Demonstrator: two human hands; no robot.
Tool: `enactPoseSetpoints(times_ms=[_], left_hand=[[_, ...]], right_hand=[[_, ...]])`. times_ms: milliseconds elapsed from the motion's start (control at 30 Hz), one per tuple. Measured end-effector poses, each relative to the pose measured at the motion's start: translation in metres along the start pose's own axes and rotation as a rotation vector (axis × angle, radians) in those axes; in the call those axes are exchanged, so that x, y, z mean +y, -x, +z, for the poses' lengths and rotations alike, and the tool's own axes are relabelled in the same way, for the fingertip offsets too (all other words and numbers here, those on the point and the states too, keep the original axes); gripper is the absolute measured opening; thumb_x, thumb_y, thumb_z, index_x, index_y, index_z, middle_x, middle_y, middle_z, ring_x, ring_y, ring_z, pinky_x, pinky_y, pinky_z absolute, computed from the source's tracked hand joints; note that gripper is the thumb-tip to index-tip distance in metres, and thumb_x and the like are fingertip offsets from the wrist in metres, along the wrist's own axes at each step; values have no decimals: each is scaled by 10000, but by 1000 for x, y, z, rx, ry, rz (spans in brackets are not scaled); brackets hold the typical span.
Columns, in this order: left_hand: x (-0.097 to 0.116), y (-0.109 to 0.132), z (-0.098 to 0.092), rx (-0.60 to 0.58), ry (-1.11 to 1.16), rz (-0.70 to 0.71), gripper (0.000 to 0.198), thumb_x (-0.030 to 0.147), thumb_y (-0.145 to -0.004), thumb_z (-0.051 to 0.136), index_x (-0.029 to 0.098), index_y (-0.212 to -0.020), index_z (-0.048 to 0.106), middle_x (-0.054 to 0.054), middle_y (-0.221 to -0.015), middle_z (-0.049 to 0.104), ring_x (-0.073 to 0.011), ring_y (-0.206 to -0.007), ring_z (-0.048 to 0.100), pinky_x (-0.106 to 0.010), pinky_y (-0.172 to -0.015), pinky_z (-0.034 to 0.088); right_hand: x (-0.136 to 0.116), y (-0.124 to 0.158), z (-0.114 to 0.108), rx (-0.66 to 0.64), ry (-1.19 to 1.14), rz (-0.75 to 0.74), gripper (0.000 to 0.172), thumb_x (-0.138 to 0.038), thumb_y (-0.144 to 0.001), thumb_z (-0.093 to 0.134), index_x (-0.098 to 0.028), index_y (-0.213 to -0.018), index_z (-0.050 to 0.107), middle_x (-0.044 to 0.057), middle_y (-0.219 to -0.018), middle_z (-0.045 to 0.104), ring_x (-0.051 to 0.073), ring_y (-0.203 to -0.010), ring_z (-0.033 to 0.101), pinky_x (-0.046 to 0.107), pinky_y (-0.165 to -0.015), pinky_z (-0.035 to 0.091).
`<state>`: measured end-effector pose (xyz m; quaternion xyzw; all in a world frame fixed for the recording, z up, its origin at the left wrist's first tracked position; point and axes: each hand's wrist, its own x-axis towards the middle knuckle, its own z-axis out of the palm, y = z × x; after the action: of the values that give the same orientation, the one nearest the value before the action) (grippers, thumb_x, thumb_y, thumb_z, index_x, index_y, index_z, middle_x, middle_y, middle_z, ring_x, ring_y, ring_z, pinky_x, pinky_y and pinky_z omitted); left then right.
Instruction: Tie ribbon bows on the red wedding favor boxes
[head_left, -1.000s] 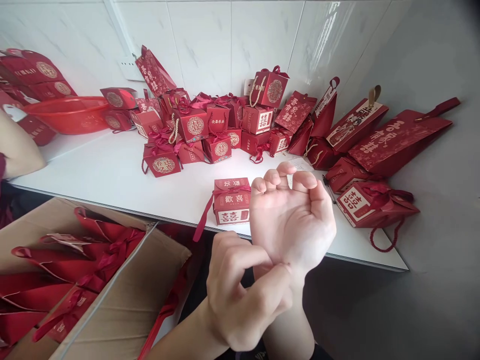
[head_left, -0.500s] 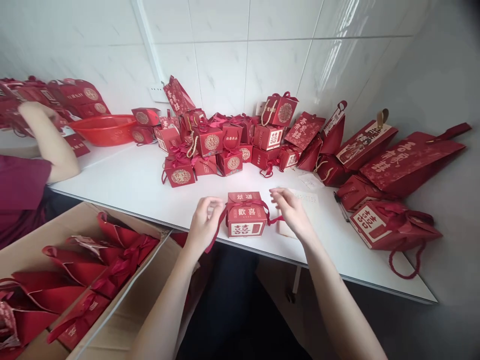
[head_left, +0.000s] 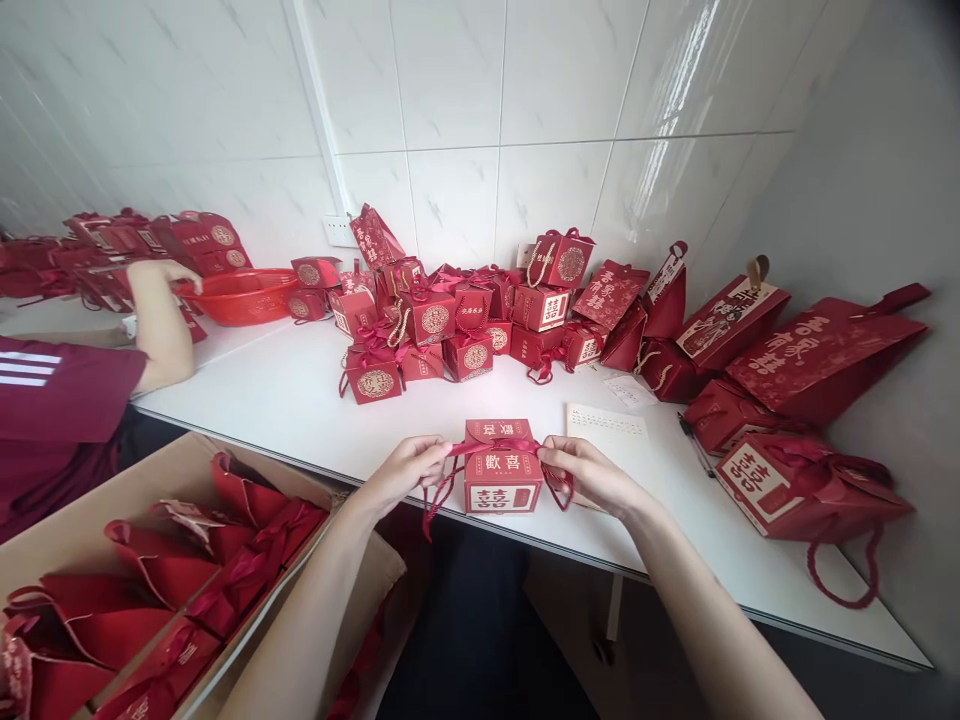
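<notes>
A small red gift box [head_left: 501, 480] with a cream label rests at the table's front edge, in the middle of the view. Across its top runs a dark red ribbon [head_left: 487, 446]. At the box's left, my left hand [head_left: 416, 462] pinches one side of the ribbon. On the right, my right hand [head_left: 581, 468] has its fingers closed on the other side. The ribbon is stretched between both hands, and loose ends hang down on each side of the box.
Many red boxes [head_left: 435, 318] are piled along the wall, with larger ones [head_left: 825, 350] at the right. A notepad [head_left: 604, 422] lies behind my right hand. An open carton [head_left: 300, 470] stands at lower left. A person's arm [head_left: 161, 320] reaches toward a red basin [head_left: 244, 300].
Both hands have closed on the ribbon and pulled it taut over the box. The view has tilted up slightly. The other person's hand has moved right, to the basin.
</notes>
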<state>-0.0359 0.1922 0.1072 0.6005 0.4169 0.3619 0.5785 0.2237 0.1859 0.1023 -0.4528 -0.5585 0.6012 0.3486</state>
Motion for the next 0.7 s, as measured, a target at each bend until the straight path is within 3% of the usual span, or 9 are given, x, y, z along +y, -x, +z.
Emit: enactPoseSetpoints(times_ms=[167, 300, 400, 500, 600, 700], left_hand=[[19, 12, -29, 13, 76, 18, 446, 487, -761, 662, 183, -594, 380, 89, -493, 259, -64, -456, 262, -253, -563, 358], [29, 24, -49, 127, 200, 53, 419, 425, -691, 757, 159, -579, 454, 54, -514, 361, -80, -491, 358, -249, -545, 389], [39, 29, -57, 192, 232, 129, 316, 395, -655, 791, 128, -681, 623, -58, -725, 588, -166, -714, 540, -281, -639, 476], [56, 26, -54, 151, 260, 191, 296, 389, -657, 787, 121, -746, 699, -133, -977, 657, -254, -923, 578, -328, -746, 504], [75, 15, -39, 69, 329, 249, 257, 363, -666, 783, 120, -707, 710, -122, -905, 686, -261, -905, 605, -347, -794, 505], [92, 0, -19, 8, 398, 333, 211, 327, -700, 763, 122, -701, 713, -81, -787, 680, -216, -825, 622, -327, -800, 507]], right_hand=[[-21, 12, -28, -124, 229, 24, 400, -513, -705, 670, -156, -567, 556, -20, -522, 497, 93, -489, 418, 247, -490, 329], [-34, 24, -52, 48, 322, -29, 376, -528, -702, 660, -171, -622, 574, -11, -602, 518, 112, -552, 425, 250, -493, 331], [-46, 35, -61, 119, 321, -82, 404, -556, -703, 668, -176, -599, 577, 2, -625, 537, 124, -596, 446, 258, -530, 370], [-62, 42, -60, 112, 160, -114, 399, -554, -642, 742, -173, -625, 626, 19, -675, 583, 146, -676, 530, 300, -706, 466], [-76, 39, -48, 108, -78, -212, 345, -479, -623, 794, -185, -584, 616, -3, -649, 556, 150, -695, 563, 369, -882, 479], [-86, 28, -28, 15, -258, -343, 292, -398, -665, 778, -190, -546, 611, 20, -740, 622, 181, -806, 604, 400, -936, 463]])
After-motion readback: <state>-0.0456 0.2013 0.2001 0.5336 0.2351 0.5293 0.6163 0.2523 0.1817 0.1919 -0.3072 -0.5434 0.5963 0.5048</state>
